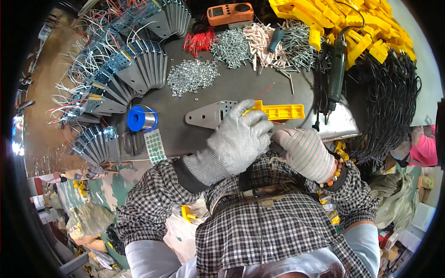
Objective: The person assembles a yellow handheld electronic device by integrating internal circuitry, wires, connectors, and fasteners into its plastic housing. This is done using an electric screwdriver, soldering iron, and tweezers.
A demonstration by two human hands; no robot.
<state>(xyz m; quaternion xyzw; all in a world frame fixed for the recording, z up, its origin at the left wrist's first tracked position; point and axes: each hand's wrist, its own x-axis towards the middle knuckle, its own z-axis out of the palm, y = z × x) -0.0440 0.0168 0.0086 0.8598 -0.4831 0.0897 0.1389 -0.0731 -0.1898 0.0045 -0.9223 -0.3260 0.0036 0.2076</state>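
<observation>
Left hand (241,139) gripping one yellow plastic part (278,111) over one metal plate (208,114), right hand (303,153) curled, grip unclear

One blue solder spool (141,118), one orange meter (230,13), two gloved hands: left hand (241,139), right hand (306,154)

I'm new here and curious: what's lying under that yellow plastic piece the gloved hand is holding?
A flat grey metal plate lies under the yellow plastic piece, on the dark table. The left hand covers where they meet, so any fastening is hidden.

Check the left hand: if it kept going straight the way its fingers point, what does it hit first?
The left hand already grips the yellow plastic part on the metal bracket. Farther along, probably the green power tool; depth unclear.
</observation>
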